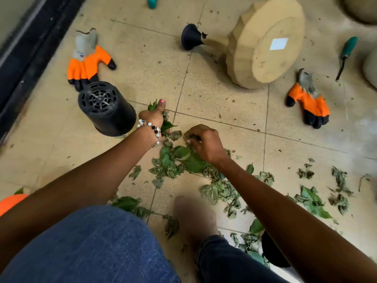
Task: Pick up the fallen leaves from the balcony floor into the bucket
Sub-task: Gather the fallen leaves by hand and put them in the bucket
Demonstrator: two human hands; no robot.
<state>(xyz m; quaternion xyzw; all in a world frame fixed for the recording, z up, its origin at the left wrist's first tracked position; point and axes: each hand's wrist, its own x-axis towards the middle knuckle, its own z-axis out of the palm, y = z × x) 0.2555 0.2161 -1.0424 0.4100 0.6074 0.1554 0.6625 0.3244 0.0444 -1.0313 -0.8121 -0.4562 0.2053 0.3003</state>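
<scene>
Tiled balcony floor (224,111), leaves (218,190) scattered; our left hand (153,117) clamps a leaf bunch (166,124), right hand (204,142) pinches leaves off the pile.

Black plastic nursery pot (107,109), overturned, just left of the left hand. Orange-and-black work glove (87,62) beyond it; its match (308,101) far right of the right hand. Tan planter (265,41) on its side, well ahead. Black funnel (191,37) beside it. Green-handled tool (346,56) far right.
</scene>
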